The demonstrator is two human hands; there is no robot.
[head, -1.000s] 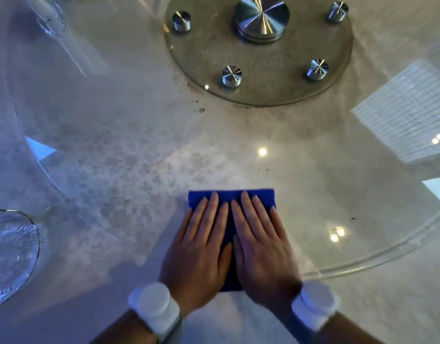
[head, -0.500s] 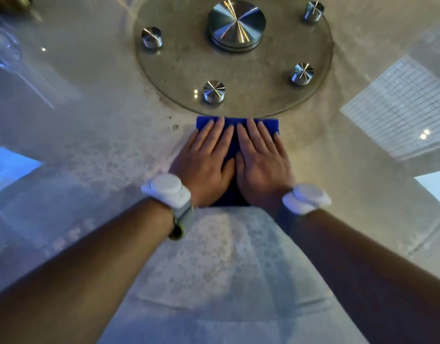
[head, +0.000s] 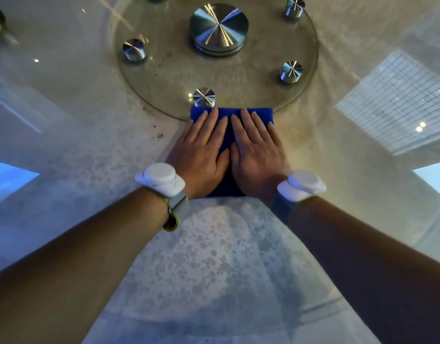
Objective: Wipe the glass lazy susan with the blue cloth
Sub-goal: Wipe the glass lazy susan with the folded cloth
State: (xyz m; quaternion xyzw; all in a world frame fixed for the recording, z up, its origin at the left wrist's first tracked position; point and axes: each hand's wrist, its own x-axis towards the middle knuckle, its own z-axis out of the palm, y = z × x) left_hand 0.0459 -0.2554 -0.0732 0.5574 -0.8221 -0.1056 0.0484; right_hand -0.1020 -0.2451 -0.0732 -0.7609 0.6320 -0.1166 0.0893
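Note:
A folded blue cloth (head: pixel 230 115) lies flat on the glass lazy susan (head: pixel 94 135), its far edge at the rim of the round hub plate (head: pixel 164 78). My left hand (head: pixel 201 150) and my right hand (head: pixel 257 151) press down on the cloth side by side, palms flat and fingers stretched toward the hub. Most of the cloth is hidden under the hands. The glass is speckled with dried spots, and a cleaner-looking strip runs back from the cloth toward me.
The hub plate carries a large steel centre cap (head: pixel 219 28) and several small steel studs, one (head: pixel 204 96) just beyond the cloth's left corner. White sensors sit on both wrists. Window and ceiling reflections show on the glass at right and left.
Both hands have pushed the cloth away from me, from near the glass's front edge up to the hub plate's rim. My arms are now stretched out.

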